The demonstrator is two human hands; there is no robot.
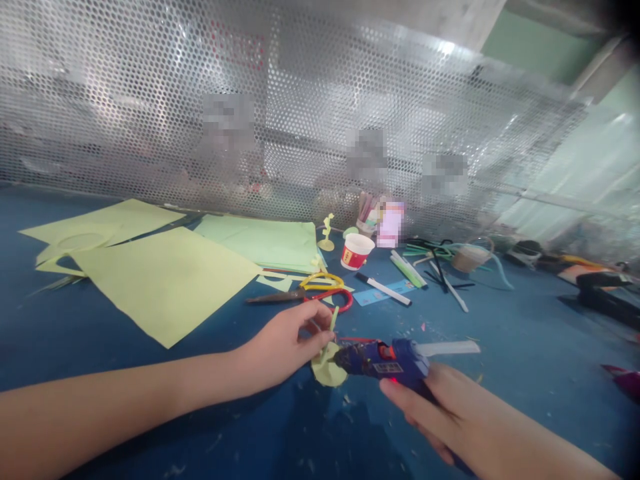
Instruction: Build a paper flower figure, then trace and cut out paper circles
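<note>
My left hand (295,337) is closed in a pinch on a thin green paper strip (335,319), held upright at the edge of a round yellow-green paper disc (330,375). The disc lies on the blue table just under my fingertips. My right hand (440,413) is wrapped round the handle of a blue hot glue gun (393,360), a white glue stick (450,348) poking out of its back. The gun's dark nozzle points left, over the disc and close to my left fingers. Whether the nozzle touches the paper I cannot tell.
Scissors (305,293) with yellow and red handles lie just beyond my left hand. Yellow-green sheets (170,280) spread to the left. A red-and-white paper cup (357,252), a small paper figure (327,233), markers (390,291) and a phone (391,225) stand or lie before a perforated metal screen (300,87).
</note>
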